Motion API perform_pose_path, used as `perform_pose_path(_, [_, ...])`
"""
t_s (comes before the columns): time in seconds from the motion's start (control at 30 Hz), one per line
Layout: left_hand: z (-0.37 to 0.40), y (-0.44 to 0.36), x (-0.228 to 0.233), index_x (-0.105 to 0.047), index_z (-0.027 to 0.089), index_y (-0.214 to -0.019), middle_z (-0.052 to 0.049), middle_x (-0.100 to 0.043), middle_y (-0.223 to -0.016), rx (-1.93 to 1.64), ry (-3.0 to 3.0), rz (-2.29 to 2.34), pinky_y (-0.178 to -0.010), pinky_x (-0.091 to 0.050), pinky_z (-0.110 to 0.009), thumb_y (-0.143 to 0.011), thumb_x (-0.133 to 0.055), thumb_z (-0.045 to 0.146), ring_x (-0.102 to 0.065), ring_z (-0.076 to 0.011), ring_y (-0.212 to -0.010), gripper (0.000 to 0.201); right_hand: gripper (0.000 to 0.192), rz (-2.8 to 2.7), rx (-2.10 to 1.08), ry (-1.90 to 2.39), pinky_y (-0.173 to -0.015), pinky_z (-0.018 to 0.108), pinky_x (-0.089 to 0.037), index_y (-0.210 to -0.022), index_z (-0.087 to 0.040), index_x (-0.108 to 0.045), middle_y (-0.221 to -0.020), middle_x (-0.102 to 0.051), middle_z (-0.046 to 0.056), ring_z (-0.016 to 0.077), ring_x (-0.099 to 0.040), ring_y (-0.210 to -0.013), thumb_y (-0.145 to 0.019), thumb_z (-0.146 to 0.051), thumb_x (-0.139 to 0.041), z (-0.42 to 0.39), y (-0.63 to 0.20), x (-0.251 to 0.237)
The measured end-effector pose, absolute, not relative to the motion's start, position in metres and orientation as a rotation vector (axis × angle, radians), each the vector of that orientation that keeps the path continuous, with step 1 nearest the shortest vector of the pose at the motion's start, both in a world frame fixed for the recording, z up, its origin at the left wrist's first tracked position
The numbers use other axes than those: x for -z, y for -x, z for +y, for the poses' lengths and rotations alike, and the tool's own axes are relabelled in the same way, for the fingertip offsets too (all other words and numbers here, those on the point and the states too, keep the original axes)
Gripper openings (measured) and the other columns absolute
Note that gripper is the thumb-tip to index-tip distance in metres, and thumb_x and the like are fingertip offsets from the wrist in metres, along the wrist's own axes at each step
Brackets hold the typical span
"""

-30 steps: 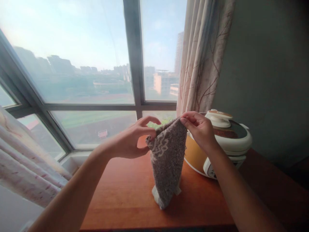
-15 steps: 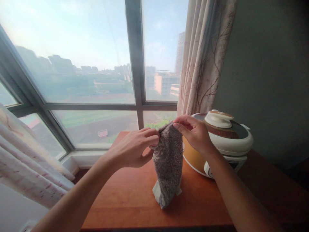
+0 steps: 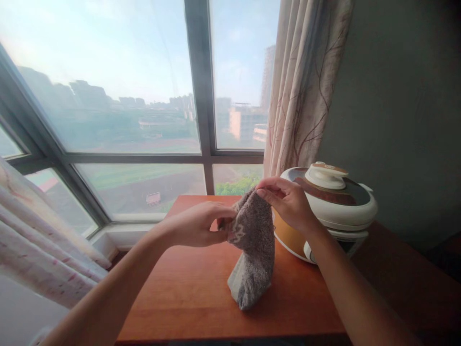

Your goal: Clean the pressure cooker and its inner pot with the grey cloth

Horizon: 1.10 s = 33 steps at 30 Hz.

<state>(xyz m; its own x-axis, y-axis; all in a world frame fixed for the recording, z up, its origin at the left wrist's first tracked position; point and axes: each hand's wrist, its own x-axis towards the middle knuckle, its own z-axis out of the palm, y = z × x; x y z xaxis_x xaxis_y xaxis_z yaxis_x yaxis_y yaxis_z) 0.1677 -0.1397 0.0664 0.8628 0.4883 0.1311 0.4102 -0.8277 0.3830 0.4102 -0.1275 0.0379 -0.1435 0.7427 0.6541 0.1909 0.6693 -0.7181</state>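
A grey, fuzzy cloth (image 3: 257, 245) hangs upright in the middle of the view, its lower end at the wooden table top. A light, stitched-looking mark shows near its left edge, and a paler grey part shows at the bottom left. My right hand (image 3: 284, 197) is closed, thumb and forefinger pinching the cloth's top corner. At the upper left edge, my left hand (image 3: 201, 223) grips the cloth between thumb and fingers; the fingertips are partly hidden in its fold.
The reddish-brown wooden table (image 3: 180, 293) lies under the cloth. A white and gold cooker (image 3: 334, 211) with a lidded top stands close to my right hand. Behind are a window frame (image 3: 201, 96), a right curtain (image 3: 298, 86) and a left curtain (image 3: 43, 240).
My left hand has shifted its grip, and the cloth's left edge has folded outward, uncovering the light mark. More of the paler part shows below. My right hand stays nearly in place.
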Motion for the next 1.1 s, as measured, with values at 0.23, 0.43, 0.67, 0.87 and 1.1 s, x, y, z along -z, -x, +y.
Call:
perform_pose_path(0.23, [-0.15, -0.174, -0.073, -0.057, 0.018, -0.084, -0.006, -0.064, -0.081, -0.488, -2.713, 0.496, -0.075, -0.046, -0.03, -0.088, -0.057, 0.021, -0.058, -0.019, -0.079, 0.004, 0.024, -1.656, -0.589, 0.781, -0.07, 0.029, -0.057, -0.086, -0.022, -0.07, -0.082, -0.073, 0.002, 0.0176, -0.069, -0.076, -0.082, -0.046, -0.071, -0.122, -0.416, -0.038])
perform_pose_path(0.43, [-0.141, -0.158, -0.071, -0.064, 0.021, -0.105, -0.003, -0.07, -0.085, -0.659, -2.907, 0.833, -0.089, -0.044, -0.034, -0.088, -0.059, 0.022, -0.062, -0.0166, -0.076, 0.018, 0.022, -1.573, -0.511, 0.845, -0.067, 0.026, -0.056, -0.086, -0.021, -0.071, -0.08, -0.072, 0.002, 0.0168, -0.068, -0.074, -0.081, -0.043, -0.073, -0.12, -0.436, -0.037])
perform_pose_path(0.67, [-0.128, -0.148, -0.1, -0.073, 0.02, -0.09, -0.006, -0.068, -0.085, -0.99, -3.047, 1.034, -0.084, -0.045, -0.034, -0.085, -0.066, 0.03, -0.062, -0.0218, -0.09, 0.014, 0.023, -1.547, -0.417, 0.86, -0.069, 0.028, -0.057, -0.086, -0.021, -0.072, -0.081, -0.074, 0.002, 0.0179, -0.07, -0.074, -0.076, -0.04, -0.079, -0.12, -0.442, -0.045])
perform_pose_path(0.87, [-0.137, -0.147, -0.122, -0.068, 0.017, -0.089, -0.001, -0.065, -0.071, -0.445, -2.725, 0.826, -0.059, -0.044, -0.021, -0.088, -0.062, 0.028, -0.059, -0.012, -0.063, 0.013, 0.025, -1.612, -0.296, 0.888, -0.072, 0.031, -0.058, -0.086, -0.02, -0.072, -0.081, -0.074, 0.003, 0.019, -0.071, -0.074, -0.078, -0.043, -0.077, -0.126, -0.439, -0.06])
perform_pose_path(1.1, [-0.142, -0.152, -0.141, -0.07, 0.019, -0.098, -0.001, -0.07, -0.072, -0.185, -2.697, 0.752, -0.054, -0.043, -0.018, -0.088, -0.055, 0.015, -0.064, -0.0119, -0.062, 0.018, 0.024, -1.656, -0.328, 0.856, -0.074, 0.031, -0.058, -0.085, -0.02, -0.07, -0.081, -0.073, 0.002, 0.0187, -0.071, -0.076, -0.079, -0.042, -0.076, -0.122, -0.436, -0.069])
